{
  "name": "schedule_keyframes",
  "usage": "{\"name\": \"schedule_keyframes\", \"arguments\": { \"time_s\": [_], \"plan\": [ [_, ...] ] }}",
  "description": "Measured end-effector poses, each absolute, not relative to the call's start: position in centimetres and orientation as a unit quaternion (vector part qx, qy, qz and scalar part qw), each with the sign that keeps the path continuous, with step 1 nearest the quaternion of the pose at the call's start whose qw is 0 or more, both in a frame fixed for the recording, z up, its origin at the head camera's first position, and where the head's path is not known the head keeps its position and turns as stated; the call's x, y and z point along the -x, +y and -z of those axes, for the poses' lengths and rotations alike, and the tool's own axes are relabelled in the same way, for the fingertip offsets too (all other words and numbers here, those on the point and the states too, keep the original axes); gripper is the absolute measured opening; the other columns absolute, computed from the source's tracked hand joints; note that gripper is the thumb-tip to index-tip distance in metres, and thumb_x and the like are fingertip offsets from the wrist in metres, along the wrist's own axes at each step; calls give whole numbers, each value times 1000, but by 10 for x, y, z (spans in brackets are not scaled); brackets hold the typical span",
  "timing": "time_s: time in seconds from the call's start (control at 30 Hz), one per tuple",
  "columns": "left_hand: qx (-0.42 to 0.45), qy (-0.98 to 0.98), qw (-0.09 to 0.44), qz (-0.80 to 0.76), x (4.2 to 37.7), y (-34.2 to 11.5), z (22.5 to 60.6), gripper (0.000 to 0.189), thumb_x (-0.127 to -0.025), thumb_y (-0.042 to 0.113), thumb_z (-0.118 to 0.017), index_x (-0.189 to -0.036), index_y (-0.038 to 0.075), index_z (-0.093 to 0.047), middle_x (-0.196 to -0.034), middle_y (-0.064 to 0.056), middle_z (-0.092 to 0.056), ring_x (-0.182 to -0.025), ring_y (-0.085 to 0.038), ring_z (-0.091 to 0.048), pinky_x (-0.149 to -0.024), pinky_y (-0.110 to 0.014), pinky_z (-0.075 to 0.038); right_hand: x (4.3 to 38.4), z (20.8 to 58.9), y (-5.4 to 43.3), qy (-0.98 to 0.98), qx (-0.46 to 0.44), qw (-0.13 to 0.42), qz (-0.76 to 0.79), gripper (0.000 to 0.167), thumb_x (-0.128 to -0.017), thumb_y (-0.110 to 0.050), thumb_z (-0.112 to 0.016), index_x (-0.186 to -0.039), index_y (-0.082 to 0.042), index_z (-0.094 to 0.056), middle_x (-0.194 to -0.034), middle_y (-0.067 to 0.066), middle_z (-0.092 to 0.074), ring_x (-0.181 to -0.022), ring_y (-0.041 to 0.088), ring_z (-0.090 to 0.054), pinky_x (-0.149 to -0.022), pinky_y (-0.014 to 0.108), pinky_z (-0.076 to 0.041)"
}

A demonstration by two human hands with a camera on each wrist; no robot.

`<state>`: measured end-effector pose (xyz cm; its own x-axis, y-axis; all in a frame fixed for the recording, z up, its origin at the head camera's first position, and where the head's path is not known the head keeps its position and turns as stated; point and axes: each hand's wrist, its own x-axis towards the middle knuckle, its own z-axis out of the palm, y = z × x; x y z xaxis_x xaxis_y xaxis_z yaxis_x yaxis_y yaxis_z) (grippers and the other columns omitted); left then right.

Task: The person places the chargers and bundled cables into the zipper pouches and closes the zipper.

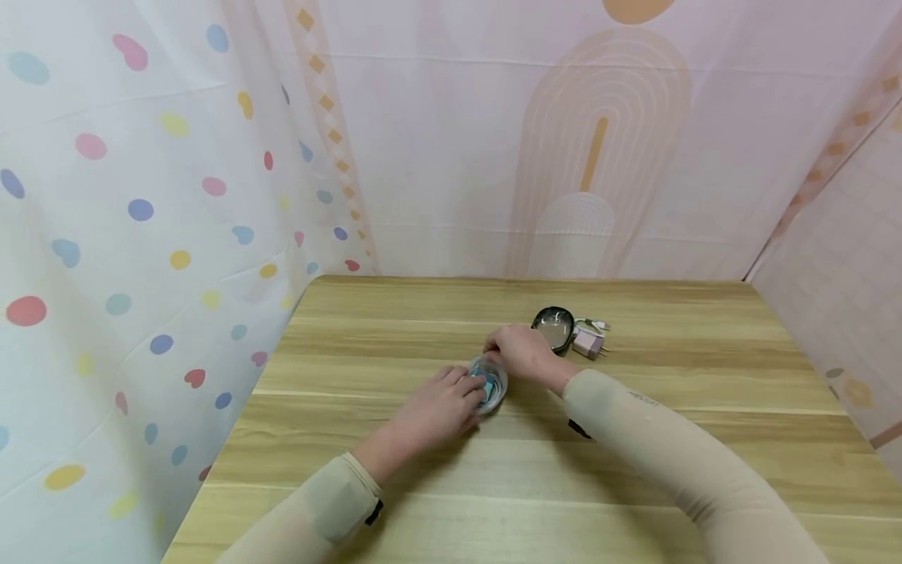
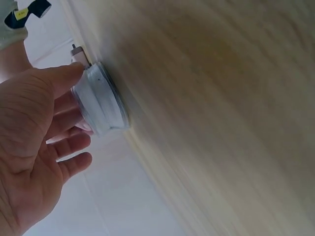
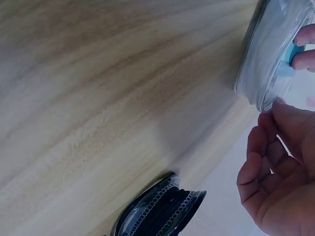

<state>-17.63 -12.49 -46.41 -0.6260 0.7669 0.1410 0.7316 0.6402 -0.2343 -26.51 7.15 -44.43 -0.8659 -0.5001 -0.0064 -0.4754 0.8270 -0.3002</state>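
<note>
Your clear round case (image 2: 101, 101) sits on the worktop (image 1: 528, 501), on your side of the dark-rimmed case (image 1: 553, 325) and to its left. Your left hand (image 1: 440, 403) holds it with a narrow grip, thumb against the wall and some fingers over the top. Your right hand (image 1: 521, 352), just in front of the dark-rimmed case, pinches the clear rim between thumb and forefinger; whether a zip pull is in that pinch, you cannot tell from here.

The likeliest trouble is a slip: the plastic looks smooth and the right pinch takes only the edge, so a sharp pull could slide off or twist the case out of your left grip. Squeeze too hard and the wall, which looks soft, may buckle and jam whatever runs along the rim. Your left fingers lie by the blue piece (image 3: 294, 51) showing at the top; if nothing covers it, tipping the case could spill it.

Mind your right wrist too. It passes close to the dark-rimmed case, so a wide swing might knock that into the pinkish charger (image 1: 588, 345) and white cable (image 1: 592, 323) just to its right.
</note>
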Motion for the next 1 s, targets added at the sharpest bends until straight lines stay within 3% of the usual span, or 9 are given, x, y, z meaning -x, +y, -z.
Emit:
{"name": "schedule_keyframes", "arguments": {
  "time_s": [0.23, 0.4, 0.5, 0.67, 0.77, 1.0],
  "plan": [
    [417, -889, 144, -121, 175, -118, 464, 30, -100, 37, -74, -119, 14, -76, -128, 0, -74, -121, -20, -67, -106, -38, -55, 268, 445, 70, 954, 258, 53, 140, 12, -103, -24, -73, -106, -17, -82, -107, 0, -82, -90, 16, -74, -75, 36, -62],
    [400, -897, 135, -128, 174, -121, 465, 24, -102, 24, -70, -123, 15, -76, -136, 1, -73, -126, -21, -68, -115, -46, -53, 268, 447, 71, 954, 260, 52, 137, 16, -104, -25, -72, -107, -15, -84, -107, 2, -83, -95, 19, -76, -80, 39, -64],
    [382, -906, 129, -127, 175, -127, 466, 24, -102, 18, -68, -124, 14, -77, -140, 1, -72, -127, -22, -67, -118, -50, -51, 267, 449, 73, 955, 253, 57, 144, 18, -104, -25, -70, -104, -13, -84, -100, 2, -82, -85, 16, -74, -76, 36, -63],
    [365, -913, 135, -120, 177, -137, 464, 28, -98, 30, -74, -119, 12, -78, -137, 0, -74, -124, -25, -66, -116, -51, -51, 258, 453, 74, 957, 228, 65, 166, 19, -103, -24, -69, -97, -13, -83, -86, -1, -78, -69, 11, -63, -64, 31, -56],
    [360, -920, 115, -99, 178, -140, 462, 39, -97, 39, -76, -124, 10, -76, -137, -3, -74, -127, -26, -66, -118, -50, -50, 252, 456, 72, 959, 220, 59, 168, 19, -102, -24, -69, -95, -14, -83, -88, 0, -79, -70, 11, -64, -65, 33, -59],
    [357, -929, 64, -67, 181, -142, 462, 46, -101, 38, -73, -136, 8, -69, -143, -8, -70, -137, -29, -63, -123, -48, -46, 250, 459, 70, 960, 220, 44, 165, 19, -103, -25, -69, -95, -15, -83, -91, -1, -79, -72, 11, -66, -65, 34, -60]
  ]
}}
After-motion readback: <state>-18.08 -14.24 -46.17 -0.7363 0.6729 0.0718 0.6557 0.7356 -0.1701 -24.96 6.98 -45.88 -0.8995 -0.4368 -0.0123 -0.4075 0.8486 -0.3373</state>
